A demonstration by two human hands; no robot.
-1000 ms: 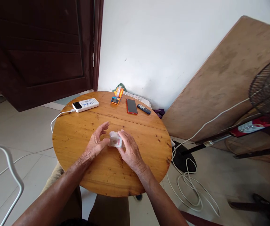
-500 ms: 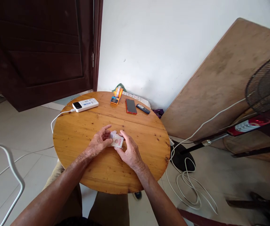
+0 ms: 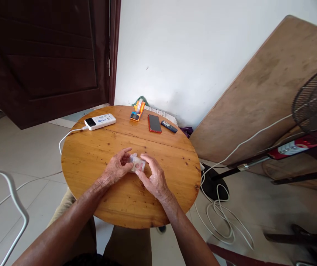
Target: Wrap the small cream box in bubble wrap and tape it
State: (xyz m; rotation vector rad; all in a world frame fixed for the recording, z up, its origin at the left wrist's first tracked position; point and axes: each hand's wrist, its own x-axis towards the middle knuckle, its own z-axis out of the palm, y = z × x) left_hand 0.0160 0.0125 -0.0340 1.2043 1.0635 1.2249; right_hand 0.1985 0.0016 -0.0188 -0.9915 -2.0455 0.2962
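Though translucent — packet [image 3: 138, 164], indistinct inside

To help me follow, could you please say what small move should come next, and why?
Perhaps the right hand should close its thumb and forefinger on the packet: they stand spread at its right end, while the left hand seems to pinch the other.
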